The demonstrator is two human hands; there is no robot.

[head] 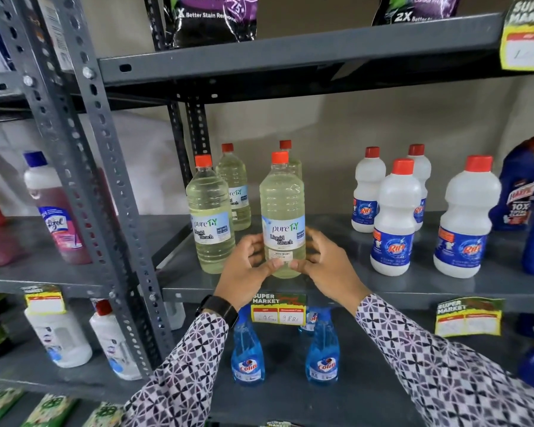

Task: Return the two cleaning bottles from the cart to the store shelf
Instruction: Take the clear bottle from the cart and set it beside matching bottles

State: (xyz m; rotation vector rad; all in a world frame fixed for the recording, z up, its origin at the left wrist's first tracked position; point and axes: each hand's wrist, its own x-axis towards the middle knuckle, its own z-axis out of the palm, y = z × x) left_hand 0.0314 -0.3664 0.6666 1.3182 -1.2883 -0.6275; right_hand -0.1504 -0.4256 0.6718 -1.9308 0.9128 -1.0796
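A clear liquid bleach bottle [282,208] with an orange cap stands upright near the front edge of the grey middle shelf [383,288]. My left hand [244,269] and my right hand [327,269] both wrap its lower part, thumbs on the front below the label. A second matching bleach bottle [210,217] stands just to the left, free of my hands. Two more of the same kind [233,186] stand behind them. The cart is out of view.
Several white bottles with red caps [396,220] stand on the same shelf to the right, blue bottles [524,186] beyond them. Blue spray bottles [247,352] sit on the shelf below. A perforated steel upright [105,186] rises on the left. Price tags [278,308] hang on the shelf edge.
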